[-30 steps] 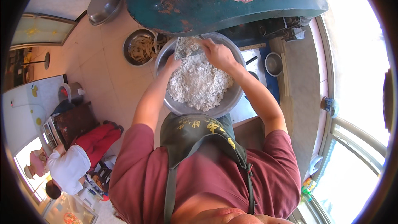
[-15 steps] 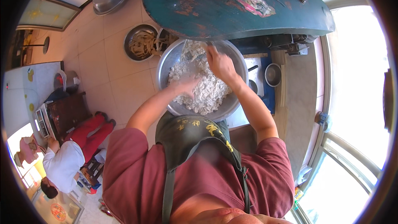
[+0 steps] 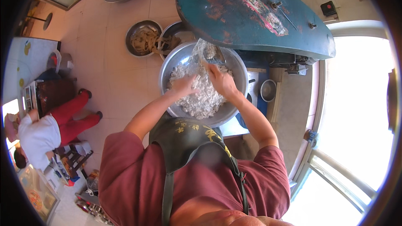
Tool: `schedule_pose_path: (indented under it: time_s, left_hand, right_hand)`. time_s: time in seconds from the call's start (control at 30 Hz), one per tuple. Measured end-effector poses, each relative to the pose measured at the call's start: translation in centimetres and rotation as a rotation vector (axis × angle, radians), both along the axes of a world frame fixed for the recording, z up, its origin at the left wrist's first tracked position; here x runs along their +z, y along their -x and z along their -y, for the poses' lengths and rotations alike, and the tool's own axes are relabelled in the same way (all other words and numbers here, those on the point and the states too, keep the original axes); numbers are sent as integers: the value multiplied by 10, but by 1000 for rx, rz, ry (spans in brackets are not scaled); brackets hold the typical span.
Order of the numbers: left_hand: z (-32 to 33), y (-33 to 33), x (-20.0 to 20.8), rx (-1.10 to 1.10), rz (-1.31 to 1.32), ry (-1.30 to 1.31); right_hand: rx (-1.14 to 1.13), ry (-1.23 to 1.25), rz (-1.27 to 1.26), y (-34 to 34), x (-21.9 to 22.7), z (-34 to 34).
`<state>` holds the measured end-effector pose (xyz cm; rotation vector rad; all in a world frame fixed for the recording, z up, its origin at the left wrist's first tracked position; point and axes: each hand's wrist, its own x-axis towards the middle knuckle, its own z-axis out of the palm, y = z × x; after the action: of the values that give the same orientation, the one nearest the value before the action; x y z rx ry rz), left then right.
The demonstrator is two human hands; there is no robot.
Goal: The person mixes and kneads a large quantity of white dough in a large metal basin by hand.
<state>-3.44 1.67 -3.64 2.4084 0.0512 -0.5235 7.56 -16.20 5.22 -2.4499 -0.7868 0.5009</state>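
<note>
A big metal bowl [image 3: 166, 73] holds a white, crumbly, floury mass [image 3: 203, 100]. Over its far side, my right hand [image 3: 222, 83] is closed around the handle of a broad, shiny scoop [image 3: 205, 54], whose exact shape is smeared by motion. White crumbs show on the scoop's wide end. Left of it, my left hand [image 3: 183, 86] is over the white mass, fingers spread and slightly blurred. Nothing shows in that hand. The bowl's near rim is close to my dark apron [image 3: 184, 136].
A scuffed green machine housing [image 3: 251, 21] overhangs the bowl's far edge. Beyond the bowl at left, a pan [image 3: 132, 50] holds pale strips, beside a second pan. A small metal bowl [image 3: 268, 90] stands right. Another person [image 3: 39, 129] is at far left by a dark cabinet.
The right hand and scoop have shifted toward me, showing more of the scoop's wide end. My left hand has lifted slightly and moved left. The whole view has also shifted.
</note>
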Motion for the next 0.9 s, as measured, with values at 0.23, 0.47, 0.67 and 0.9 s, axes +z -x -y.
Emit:
schedule_pose_path:
  time_s: [0.23, 0.47, 0.67, 0.9]
  left_hand:
    - [8, -9, -5, 122, 36, 108]
    - [10, -13, -13, 89, -42, 201]
    - [-11, 14, -27, 138, -19, 268]
    - [10, 5, -35, 97, 74, 199]
  right_hand:
    - [-19, -78, 85, -35, -21, -29]
    - [-37, 163, 140, -56, -46, -58]
    - [-45, 199, 86, -37, 3, -11]
    - [-49, 119, 156, -67, -32, -36]
